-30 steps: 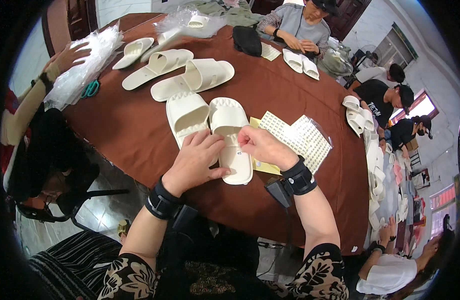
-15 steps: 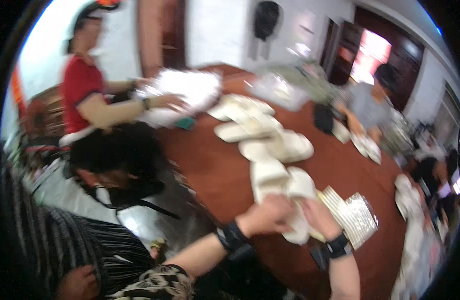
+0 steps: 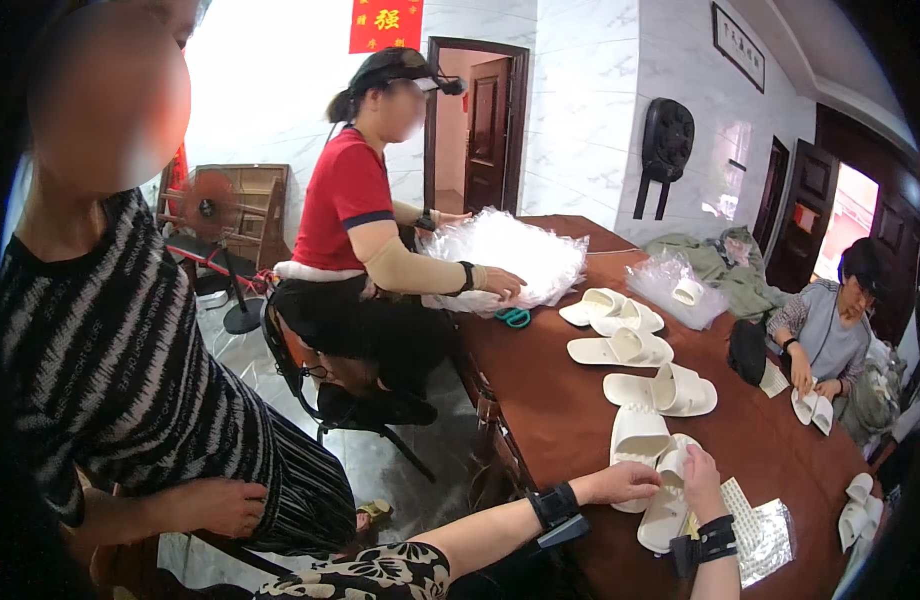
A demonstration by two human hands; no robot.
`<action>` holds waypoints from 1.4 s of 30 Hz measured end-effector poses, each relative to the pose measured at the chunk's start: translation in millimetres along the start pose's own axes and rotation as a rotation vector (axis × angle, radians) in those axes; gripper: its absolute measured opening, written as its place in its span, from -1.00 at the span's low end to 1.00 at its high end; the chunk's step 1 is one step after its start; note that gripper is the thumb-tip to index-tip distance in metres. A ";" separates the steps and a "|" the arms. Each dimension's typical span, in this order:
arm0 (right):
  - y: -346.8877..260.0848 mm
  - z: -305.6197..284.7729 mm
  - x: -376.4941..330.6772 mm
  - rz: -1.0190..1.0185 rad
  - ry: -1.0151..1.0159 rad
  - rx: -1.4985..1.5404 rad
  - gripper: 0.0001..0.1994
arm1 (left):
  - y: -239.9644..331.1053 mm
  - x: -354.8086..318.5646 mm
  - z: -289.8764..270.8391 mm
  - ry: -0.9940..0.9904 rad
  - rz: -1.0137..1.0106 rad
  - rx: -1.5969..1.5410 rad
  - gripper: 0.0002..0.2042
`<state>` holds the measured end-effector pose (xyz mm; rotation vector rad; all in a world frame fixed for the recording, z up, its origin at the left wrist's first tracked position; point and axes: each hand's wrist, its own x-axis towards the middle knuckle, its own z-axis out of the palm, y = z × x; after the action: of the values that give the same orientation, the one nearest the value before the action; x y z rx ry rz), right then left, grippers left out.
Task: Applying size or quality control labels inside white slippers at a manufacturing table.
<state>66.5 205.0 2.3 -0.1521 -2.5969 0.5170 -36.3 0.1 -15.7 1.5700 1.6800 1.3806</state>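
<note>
A pair of white slides lies in front of me on the brown-covered table: one slipper [image 3: 640,430] on the left, and the other slipper [image 3: 663,525] beneath my hands. My left hand [image 3: 618,483] is over that right slipper, its fingertips pinched together by the strap; anything between them is too small to make out. On the strap's other side, my right hand [image 3: 704,485] grips the slipper edge with curled fingers. Just right of it lie a pale sheet [image 3: 740,512] with rows of small marks and a shiny clear plastic sleeve [image 3: 772,545].
Several more white slippers [image 3: 620,348] run up the table [image 3: 540,400]. Beyond are green-handled scissors [image 3: 515,317] and a heap of clear bags [image 3: 510,255], handled by a person in red [image 3: 345,190]. Another person [image 3: 830,320] holds slippers at right. A person in striped black [image 3: 130,350] stands close left.
My view has swung left, so the table and slippers sit farther right in the picture. The standing person now shows more fully. My hands stay at the same slipper.
</note>
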 end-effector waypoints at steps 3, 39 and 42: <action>7.6 -17.2 2.7 0.008 -0.036 0.146 -0.64 | 11.2 -4.8 0.8 -0.011 -0.034 0.024 -0.67; -55.6 -72.2 -43.8 0.537 -0.080 1.339 -0.67 | 14.6 -37.2 -28.4 0.622 -0.131 0.871 -0.38; -75.4 -41.9 -42.8 0.562 -0.245 1.453 -0.63 | 21.5 -41.6 -23.6 0.666 -0.167 0.923 -0.37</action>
<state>123.1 141.0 46.6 -0.3042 -1.6964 2.4950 -36.0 -50.0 0.1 1.3543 3.0898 1.1524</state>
